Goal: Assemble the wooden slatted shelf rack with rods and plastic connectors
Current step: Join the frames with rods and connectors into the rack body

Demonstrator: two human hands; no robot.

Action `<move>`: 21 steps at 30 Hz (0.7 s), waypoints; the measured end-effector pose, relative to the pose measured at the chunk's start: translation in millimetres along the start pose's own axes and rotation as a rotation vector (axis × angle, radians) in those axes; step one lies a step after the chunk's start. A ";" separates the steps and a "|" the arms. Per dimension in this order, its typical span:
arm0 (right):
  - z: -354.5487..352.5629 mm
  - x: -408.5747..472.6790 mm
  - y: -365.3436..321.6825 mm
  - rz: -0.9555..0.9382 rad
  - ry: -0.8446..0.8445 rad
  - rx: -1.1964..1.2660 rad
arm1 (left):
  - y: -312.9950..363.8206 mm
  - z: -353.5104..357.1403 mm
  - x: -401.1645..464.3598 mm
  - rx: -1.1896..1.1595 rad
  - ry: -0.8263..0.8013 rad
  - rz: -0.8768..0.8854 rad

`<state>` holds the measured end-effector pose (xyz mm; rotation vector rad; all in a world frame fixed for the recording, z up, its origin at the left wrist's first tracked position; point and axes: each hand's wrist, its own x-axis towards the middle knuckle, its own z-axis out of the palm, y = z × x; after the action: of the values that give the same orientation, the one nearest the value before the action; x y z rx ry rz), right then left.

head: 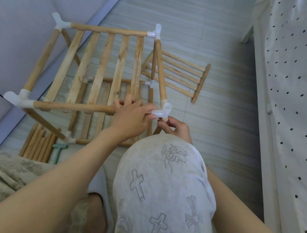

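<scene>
Together, hands [132,117] pinch translucent plastic connector [163,112].

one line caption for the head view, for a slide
Both hands, left and right, work the near-right plastic connector on the half-built slatted rack.

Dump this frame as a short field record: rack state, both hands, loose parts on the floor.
rack: two-tier wooden slatted shelf rack, white plastic connectors at its corners
active corner: translucent white plastic corner connector, nearest right
left hand: on the front top wooden rod, fingers touching that connector
right hand: pinching the upright wooden rod under the connector
loose parts: spare wooden slatted panel flat on floor, right of rack; bundle of wooden rods at left; pale green plastic T-shaped tool beside the bundle
</scene>
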<state>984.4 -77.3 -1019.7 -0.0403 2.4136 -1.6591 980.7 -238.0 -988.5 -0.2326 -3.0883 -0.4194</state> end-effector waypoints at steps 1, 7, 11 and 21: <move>0.9 -0.4 -0.1 -0.003 -0.001 0.007 | -0.8 -0.3 0.4 -0.002 -0.006 0.002; 2.5 3.8 0.0 -0.012 0.021 0.036 | -4.4 1.6 1.9 -0.006 -0.059 0.010; 0.7 1.7 -2.4 0.022 -0.013 0.112 | -6.1 1.6 -1.5 0.002 -0.065 0.013; -13.1 -2.0 -16.3 0.051 -0.135 0.084 | -5.7 3.5 -9.9 -0.063 -0.006 0.016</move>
<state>982.3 -70.9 -999.8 -0.0742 2.2268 -1.6766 989.6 -244.0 -993.7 -0.2593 -3.0798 -0.5175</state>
